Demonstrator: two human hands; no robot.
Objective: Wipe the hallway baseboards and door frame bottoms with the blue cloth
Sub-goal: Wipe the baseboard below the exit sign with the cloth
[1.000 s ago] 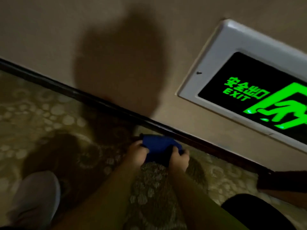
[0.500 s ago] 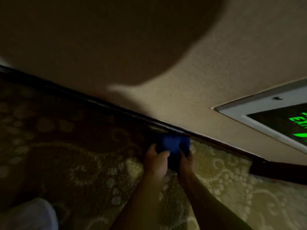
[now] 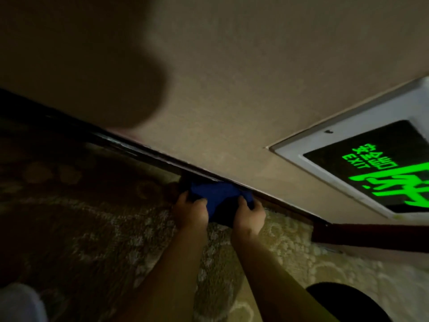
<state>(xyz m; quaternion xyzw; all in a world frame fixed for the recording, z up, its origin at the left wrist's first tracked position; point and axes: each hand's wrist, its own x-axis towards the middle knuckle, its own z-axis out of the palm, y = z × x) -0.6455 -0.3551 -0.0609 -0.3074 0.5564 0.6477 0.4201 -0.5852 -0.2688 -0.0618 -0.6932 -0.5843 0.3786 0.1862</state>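
Observation:
The blue cloth (image 3: pixel 217 196) is bunched against the dark baseboard (image 3: pixel 130 149), which runs diagonally from upper left to lower right along the beige wall. My left hand (image 3: pixel 191 211) grips the cloth's left side with curled fingers. My right hand (image 3: pixel 249 214) grips its right side. Both forearms reach up from the bottom of the view. The cloth's top edge touches the baseboard just below the wall. The lighting is dim and the lower part of the cloth is in shadow.
A lit green exit sign (image 3: pixel 376 173) in a white frame is set low in the wall at right. A dark reddish door frame bottom (image 3: pixel 371 238) juts out below it. Patterned carpet (image 3: pixel 104 228) covers the floor. A pale shoe (image 3: pixel 18 303) and a dark knee (image 3: pixel 346 300) sit at the bottom corners.
Both hands pushed the cloth from the carpet up against the baseboard. The hands now sit a little wider apart on the cloth, and the view has swung so more of the exit sign shows.

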